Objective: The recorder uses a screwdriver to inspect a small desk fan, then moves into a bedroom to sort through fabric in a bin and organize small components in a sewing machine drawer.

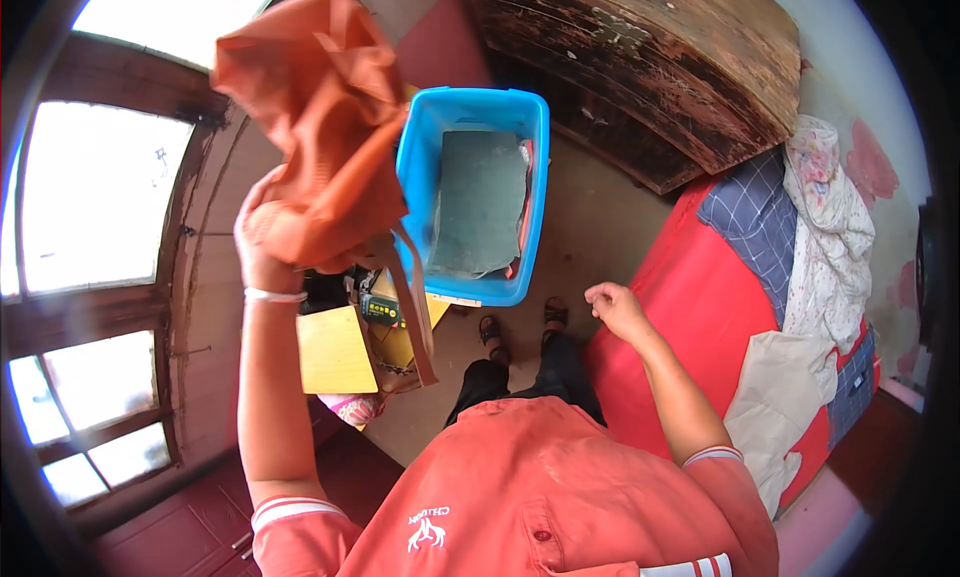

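Observation:
My left hand [262, 239] is raised and closed on a limp, creased orange bag [335, 127]. The bag hangs in the air beside the left rim of a blue plastic tub [536, 207]. A tan strap [415, 312] dangles below it; whether it belongs to the bag I cannot tell. Inside the tub lies a flat grey-green sheet or folder [478, 202], with something red along its right side. My right hand [618, 312] is held off to the right of the tub, near the red bed cover, its fingers curled in with nothing visible in them.
Below the bag are a yellow box [337, 350] and a dark green packet [382, 311]. A worn wooden cabinet [650, 67] stands at the back. On the right, a red-covered bed [650, 362] holds rumpled cloths [825, 247]. Windows [105, 197] line the left wall.

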Demonstrator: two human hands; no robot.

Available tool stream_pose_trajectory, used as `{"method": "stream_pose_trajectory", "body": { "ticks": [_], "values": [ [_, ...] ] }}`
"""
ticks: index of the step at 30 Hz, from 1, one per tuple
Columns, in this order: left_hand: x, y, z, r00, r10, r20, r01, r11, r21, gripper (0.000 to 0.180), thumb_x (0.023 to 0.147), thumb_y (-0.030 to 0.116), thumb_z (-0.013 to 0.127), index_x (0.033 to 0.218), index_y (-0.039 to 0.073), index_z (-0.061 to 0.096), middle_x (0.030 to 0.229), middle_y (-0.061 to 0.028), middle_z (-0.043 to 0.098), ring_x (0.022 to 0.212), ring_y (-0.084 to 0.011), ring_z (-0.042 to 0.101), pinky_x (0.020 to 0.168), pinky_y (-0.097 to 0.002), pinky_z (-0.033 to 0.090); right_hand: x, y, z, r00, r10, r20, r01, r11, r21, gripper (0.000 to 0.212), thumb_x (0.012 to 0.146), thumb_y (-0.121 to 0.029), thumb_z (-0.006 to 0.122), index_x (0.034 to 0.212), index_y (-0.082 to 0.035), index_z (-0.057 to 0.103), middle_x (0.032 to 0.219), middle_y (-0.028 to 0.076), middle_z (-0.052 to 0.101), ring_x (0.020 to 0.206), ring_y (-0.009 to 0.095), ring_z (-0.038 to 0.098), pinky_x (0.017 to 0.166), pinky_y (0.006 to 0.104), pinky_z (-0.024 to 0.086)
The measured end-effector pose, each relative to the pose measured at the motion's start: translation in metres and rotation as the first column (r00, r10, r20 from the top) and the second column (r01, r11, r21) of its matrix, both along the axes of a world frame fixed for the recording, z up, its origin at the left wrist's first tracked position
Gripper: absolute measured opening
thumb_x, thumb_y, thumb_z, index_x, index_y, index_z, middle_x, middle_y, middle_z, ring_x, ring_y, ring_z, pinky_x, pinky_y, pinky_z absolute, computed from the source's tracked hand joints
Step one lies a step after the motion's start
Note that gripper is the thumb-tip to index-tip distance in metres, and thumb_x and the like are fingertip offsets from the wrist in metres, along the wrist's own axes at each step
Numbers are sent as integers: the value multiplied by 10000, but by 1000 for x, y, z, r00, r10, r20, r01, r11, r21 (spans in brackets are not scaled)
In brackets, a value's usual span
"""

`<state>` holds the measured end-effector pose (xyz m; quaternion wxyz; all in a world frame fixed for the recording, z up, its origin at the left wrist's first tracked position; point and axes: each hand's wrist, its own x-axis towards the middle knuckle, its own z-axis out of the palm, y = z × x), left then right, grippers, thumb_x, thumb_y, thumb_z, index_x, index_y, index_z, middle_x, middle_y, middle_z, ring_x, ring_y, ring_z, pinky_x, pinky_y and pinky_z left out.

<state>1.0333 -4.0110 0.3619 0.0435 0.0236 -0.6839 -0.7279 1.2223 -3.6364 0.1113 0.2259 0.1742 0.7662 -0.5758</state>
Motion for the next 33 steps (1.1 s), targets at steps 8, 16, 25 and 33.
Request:
{"method": "stream_pose_trajectory", "body": {
  "ticks": [8,16,25,33],
  "values": [
    [107,-89,10,954,291,-73,-300,931,-209,513,836,261,611,1248,-7,465,1172,-130,557,1053,-204,558,866,-343,483,-102,-77,164,541,535,-648,-202,831,518,139,764,-76,591,899,-56,616,922,77,624,863,232,601,779,346,457],
    [158,-83,-41,949,305,84,-303,952,-42,449,877,241,576,1228,-3,439,1172,-105,543,1037,-178,550,896,-320,454,-142,-156,72,217,910,352,-570,-175,803,195,748,-101,576,919,-81,667,942,94,663,943,247,603,861,360,422],
    [155,-111,-78,916,329,231,-393,852,346,261,900,64,462,1138,-30,510,1121,-148,587,1003,-238,601,861,-365,520,-157,-128,127,404,914,-28,-522,256,813,84,723,-102,576,689,-52,633,676,159,622,688,330,632,603,425,507],
    [147,-92,-85,902,355,244,-418,859,294,286,906,66,460,1167,-42,498,1132,-144,580,1004,-225,596,881,-348,504,-180,-103,188,626,749,-214,-405,548,732,95,784,-163,614,836,-91,648,675,70,639,684,257,634,635,384,501]
  ]
}}
